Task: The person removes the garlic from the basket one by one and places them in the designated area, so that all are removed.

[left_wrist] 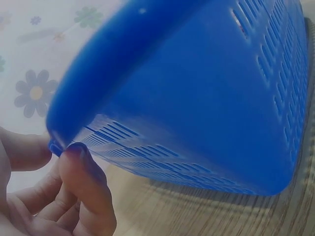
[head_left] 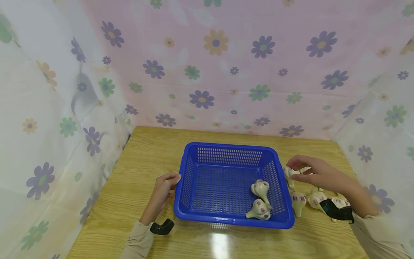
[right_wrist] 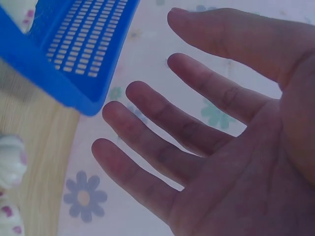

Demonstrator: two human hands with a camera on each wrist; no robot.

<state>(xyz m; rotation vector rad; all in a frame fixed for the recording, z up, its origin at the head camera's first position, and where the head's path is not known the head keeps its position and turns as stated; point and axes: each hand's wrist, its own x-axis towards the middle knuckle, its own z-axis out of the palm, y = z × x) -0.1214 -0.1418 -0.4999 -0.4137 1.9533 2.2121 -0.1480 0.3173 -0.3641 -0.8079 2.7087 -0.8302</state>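
A blue plastic basket with slotted walls stands on the table. My left hand pinches its left rim between thumb and fingers; the left wrist view shows the rim close up. Inside the basket, at its right end, lie two garlic bulbs, one behind the other. My right hand is just right of the basket, over a garlic bulb on the table. In the right wrist view its fingers are spread and relaxed, holding nothing.
More garlic lies to the basket's right, including one bulb beside its wall and another near the right wrist's black strap. Flowered cloth encloses the wooden table at the back and both sides.
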